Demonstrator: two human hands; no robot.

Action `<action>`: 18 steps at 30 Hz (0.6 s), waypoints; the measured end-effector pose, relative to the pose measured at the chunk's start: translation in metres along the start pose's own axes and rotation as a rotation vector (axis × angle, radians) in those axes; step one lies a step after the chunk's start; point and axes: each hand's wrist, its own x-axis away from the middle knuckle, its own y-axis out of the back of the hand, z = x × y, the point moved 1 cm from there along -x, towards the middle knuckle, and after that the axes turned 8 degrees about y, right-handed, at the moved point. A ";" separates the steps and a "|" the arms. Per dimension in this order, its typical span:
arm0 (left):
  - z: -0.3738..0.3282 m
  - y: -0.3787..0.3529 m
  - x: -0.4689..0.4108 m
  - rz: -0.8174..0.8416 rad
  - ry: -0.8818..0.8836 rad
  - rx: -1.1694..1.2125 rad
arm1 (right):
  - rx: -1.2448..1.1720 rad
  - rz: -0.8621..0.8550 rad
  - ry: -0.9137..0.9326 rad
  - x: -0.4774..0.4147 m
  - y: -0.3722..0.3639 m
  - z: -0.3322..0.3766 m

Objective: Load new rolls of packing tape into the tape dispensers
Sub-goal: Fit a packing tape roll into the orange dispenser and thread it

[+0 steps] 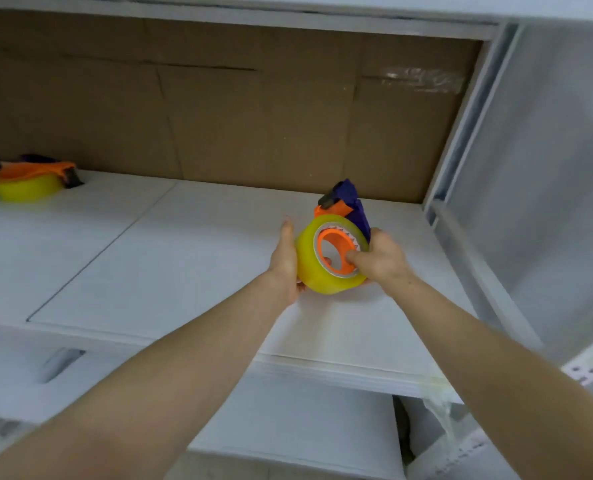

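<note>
A yellow tape roll (317, 271) sits on the orange hub (336, 252) of a purple and orange tape dispenser (352, 206) above the white shelf (170, 258), right of centre. My left hand (284, 263) lies flat against the roll's left side with straight fingers. My right hand (380, 259) grips the dispenser from the right, its thumb pressed into the orange hub. The dispenser's lower part is hidden behind the roll and my hands.
A second dispenser (32, 180) with a yellow roll lies at the shelf's far left. Brown cardboard (236, 109) lines the back. A white upright (461, 133) bounds the shelf on the right. White boxes (288, 427) sit below.
</note>
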 end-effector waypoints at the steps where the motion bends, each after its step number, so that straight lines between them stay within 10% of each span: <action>1: -0.005 0.009 0.004 -0.065 -0.020 -0.032 | 0.011 0.018 0.023 -0.007 -0.004 0.005; 18: -0.109 0.284 0.092 -0.377 -0.224 -0.020 | -0.046 0.332 0.264 -0.006 -0.188 0.246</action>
